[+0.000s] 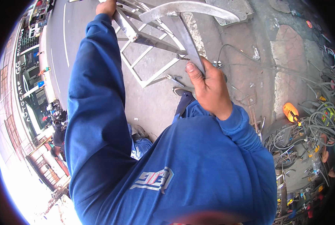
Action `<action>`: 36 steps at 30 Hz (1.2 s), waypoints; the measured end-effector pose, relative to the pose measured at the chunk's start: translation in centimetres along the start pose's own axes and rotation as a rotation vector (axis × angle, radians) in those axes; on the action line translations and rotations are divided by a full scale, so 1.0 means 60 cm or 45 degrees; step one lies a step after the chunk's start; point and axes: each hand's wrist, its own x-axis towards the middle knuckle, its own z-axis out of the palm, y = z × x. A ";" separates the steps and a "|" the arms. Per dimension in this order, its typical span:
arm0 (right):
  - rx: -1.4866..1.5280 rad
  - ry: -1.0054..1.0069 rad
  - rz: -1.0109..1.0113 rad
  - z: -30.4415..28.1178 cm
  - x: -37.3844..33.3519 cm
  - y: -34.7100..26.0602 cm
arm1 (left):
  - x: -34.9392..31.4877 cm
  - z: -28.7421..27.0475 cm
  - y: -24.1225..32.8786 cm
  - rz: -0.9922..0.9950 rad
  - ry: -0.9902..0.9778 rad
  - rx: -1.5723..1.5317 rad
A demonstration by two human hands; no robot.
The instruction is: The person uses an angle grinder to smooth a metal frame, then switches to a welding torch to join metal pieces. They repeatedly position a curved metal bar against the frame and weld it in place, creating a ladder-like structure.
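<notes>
My right hand [211, 88] is closed around the lower end of a flat steel bar [191, 43], thumb pressed on its face. A broad curved steel strip [197, 7] crosses the bar's upper end, forming an anchor-like shape. At the far upper left, my left hand [106, 7] is closed on the end of a welded metal frame [148, 39], its fingers partly cut off by the picture's edge. The frame is made of square tubes with crossbars. Its near end lies just left of the bar in my right hand; I cannot tell whether they touch.
A tool with a metal end and a cable [173, 79] lies on the pavement near my shoe [181, 91]. Grey cables [317, 127] lie heaped at right among tools, beside an orange object [290, 111]. A textured metal plate [233, 11] lies far right; a road [71, 33] runs at left.
</notes>
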 end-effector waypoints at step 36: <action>0.071 -0.232 0.226 -0.024 0.049 0.011 | -0.078 -0.031 0.032 -0.162 -0.111 -0.511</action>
